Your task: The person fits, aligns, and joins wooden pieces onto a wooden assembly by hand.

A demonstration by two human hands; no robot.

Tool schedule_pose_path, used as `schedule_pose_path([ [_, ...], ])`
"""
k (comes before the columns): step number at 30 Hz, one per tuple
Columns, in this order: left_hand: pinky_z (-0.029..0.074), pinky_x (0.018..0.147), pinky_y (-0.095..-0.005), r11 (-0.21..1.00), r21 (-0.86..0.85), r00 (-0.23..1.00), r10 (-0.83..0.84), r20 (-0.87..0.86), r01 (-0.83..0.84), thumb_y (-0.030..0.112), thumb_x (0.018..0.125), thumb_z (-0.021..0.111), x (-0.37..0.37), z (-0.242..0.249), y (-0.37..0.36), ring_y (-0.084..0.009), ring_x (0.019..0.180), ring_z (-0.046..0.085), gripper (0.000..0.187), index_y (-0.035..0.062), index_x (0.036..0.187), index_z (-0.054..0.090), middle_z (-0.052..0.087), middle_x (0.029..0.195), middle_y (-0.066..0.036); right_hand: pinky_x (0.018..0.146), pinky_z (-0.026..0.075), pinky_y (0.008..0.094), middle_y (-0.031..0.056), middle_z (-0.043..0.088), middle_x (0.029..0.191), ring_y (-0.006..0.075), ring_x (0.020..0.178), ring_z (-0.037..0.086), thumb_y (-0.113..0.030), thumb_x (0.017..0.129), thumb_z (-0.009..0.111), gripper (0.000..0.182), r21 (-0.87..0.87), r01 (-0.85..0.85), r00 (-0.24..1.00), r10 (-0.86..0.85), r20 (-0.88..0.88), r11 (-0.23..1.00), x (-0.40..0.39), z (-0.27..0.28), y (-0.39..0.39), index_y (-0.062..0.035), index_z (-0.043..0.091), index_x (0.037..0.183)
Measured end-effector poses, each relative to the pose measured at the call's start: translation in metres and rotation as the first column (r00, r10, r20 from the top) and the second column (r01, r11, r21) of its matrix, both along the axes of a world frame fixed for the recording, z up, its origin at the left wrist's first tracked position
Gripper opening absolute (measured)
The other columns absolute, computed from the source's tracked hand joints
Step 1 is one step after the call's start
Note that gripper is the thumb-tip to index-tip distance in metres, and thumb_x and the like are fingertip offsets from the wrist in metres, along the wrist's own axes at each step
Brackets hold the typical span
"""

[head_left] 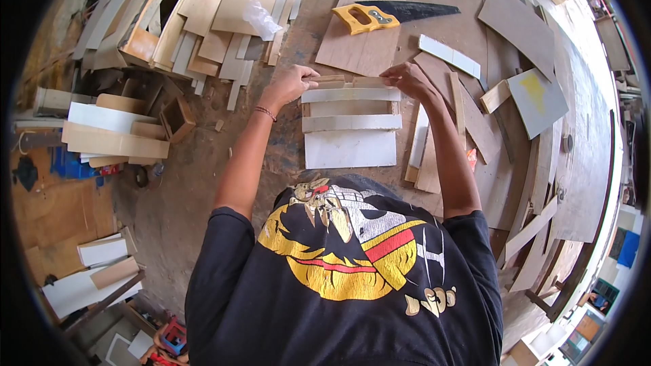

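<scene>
A small wooden frame [351, 123] with pale cross slats and a white front panel [350, 150] lies on the workbench in front of me. Along its far edge run thin bare wood strips [332, 82]. My left hand [291, 86] is closed, thumb and fingers pinching the left end of the strip there. At the far right corner, my right hand [411, 80] has its fingers pinched together at the strip's right end. Beyond the frame, a handsaw [366, 17] with a yellow handle rests on a plywood sheet [359, 51].
Stacked board offcuts [227, 10] with a crumpled plastic bag [261, 20] fill the back left. Long strips and a grey board [519, 27] lie at the right, near a grey panel with a yellow smear [536, 100]. More cut pieces [115, 137] are piled at the left.
</scene>
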State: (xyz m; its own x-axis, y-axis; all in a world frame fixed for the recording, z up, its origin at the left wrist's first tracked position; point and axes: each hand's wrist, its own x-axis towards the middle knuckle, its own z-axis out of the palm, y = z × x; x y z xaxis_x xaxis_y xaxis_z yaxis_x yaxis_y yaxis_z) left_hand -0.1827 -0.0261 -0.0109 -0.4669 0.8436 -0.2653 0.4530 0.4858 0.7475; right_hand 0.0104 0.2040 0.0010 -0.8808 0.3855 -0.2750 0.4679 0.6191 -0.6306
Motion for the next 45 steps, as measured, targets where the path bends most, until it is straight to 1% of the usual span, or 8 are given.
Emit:
schedule_pose_path([
  [8,0.048,0.078,-0.0304,0.999,-0.043,1.000,-0.016,-0.024,0.015,0.013,0.079,0.066,0.000,-0.002,0.001,-0.0183,0.085,0.062,0.027,0.0017,0.104,0.065,0.067,0.093,-0.012,0.074,0.051,0.0319,0.0117,0.068,0.091,0.0212,0.080,0.065,-0.013,0.079,0.067,0.019,-0.055,0.033,0.999,-0.033,0.006,0.998,0.000,0.002,-0.002,-0.0061,0.070,0.097],
  [12,0.048,0.080,-0.0332,0.998,-0.011,0.986,-0.063,-0.156,0.062,0.017,0.079,0.065,0.004,0.002,0.003,-0.0233,0.088,0.063,0.029,0.0013,0.104,0.064,0.067,0.095,-0.015,0.076,0.051,0.0323,0.0118,0.068,0.093,0.0221,0.082,0.065,-0.014,0.078,0.067,0.021,-0.090,0.065,0.998,-0.066,-0.009,0.994,0.002,0.003,-0.006,-0.0061,0.069,0.098],
  [20,0.047,0.082,-0.0386,0.988,-0.071,0.971,-0.147,-0.188,0.136,0.020,0.080,0.063,0.006,0.016,0.010,-0.0319,0.091,0.061,0.027,0.0025,0.100,0.064,0.065,0.095,-0.019,0.074,0.050,0.0341,0.0142,0.067,0.092,0.0259,0.081,0.065,-0.014,0.080,0.065,0.019,0.008,0.000,1.000,0.000,-0.005,1.000,-0.003,0.003,-0.009,-0.0055,0.069,0.096],
  [27,0.048,0.074,-0.0348,0.994,0.106,0.951,0.053,-0.305,-0.021,0.017,0.084,0.058,0.011,0.034,-0.006,-0.0266,0.082,0.064,0.023,-0.0002,0.099,0.063,0.066,0.088,-0.017,0.070,0.051,0.0335,0.0159,0.067,0.089,0.0241,0.076,0.066,-0.016,0.081,0.064,0.021,0.029,0.217,0.962,-0.209,-0.176,0.976,0.019,0.020,-0.015,-0.0042,0.067,0.098],
  [29,0.048,0.072,-0.0344,0.988,0.145,0.936,0.104,-0.336,-0.058,0.016,0.085,0.058,0.020,0.046,-0.021,-0.0262,0.080,0.064,0.022,-0.0007,0.098,0.063,0.065,0.087,-0.017,0.067,0.051,0.0326,0.0153,0.068,0.087,0.0232,0.075,0.067,-0.015,0.081,0.064,0.022,0.114,0.244,0.918,-0.191,-0.348,0.963,0.032,0.024,-0.018,-0.0027,0.066,0.100],
  [37,0.049,0.064,-0.0313,0.934,0.348,0.932,0.197,-0.305,-0.084,0.014,0.084,0.062,0.075,0.080,-0.078,-0.0209,0.071,0.063,0.021,-0.0030,0.096,0.061,0.064,0.082,-0.015,0.063,0.050,0.0338,0.0154,0.067,0.081,0.0235,0.071,0.066,-0.014,0.079,0.067,0.022,0.109,0.174,0.956,-0.141,-0.258,0.979,0.078,0.068,-0.069,-0.0022,0.066,0.098],
  [40,0.049,0.064,-0.0317,0.960,0.256,0.944,0.188,-0.270,-0.118,0.014,0.083,0.063,0.102,0.096,-0.095,-0.0214,0.071,0.063,0.021,-0.0033,0.096,0.061,0.064,0.082,-0.015,0.061,0.049,0.0329,0.0153,0.066,0.078,0.0241,0.068,0.065,-0.012,0.079,0.067,0.021,0.078,0.156,0.955,-0.130,-0.268,0.985,0.098,0.064,-0.089,-0.0022,0.065,0.097],
  [45,0.049,0.067,-0.0335,0.986,0.160,0.968,0.092,-0.233,-0.055,0.014,0.082,0.063,0.128,0.071,-0.110,-0.0276,0.076,0.062,0.022,-0.0009,0.097,0.061,0.063,0.088,-0.015,0.062,0.050,0.0354,0.0162,0.066,0.082,0.0280,0.071,0.065,-0.010,0.077,0.067,0.020,0.017,0.117,0.968,-0.110,-0.225,0.993,0.122,0.040,-0.107,-0.0014,0.065,0.096],
])
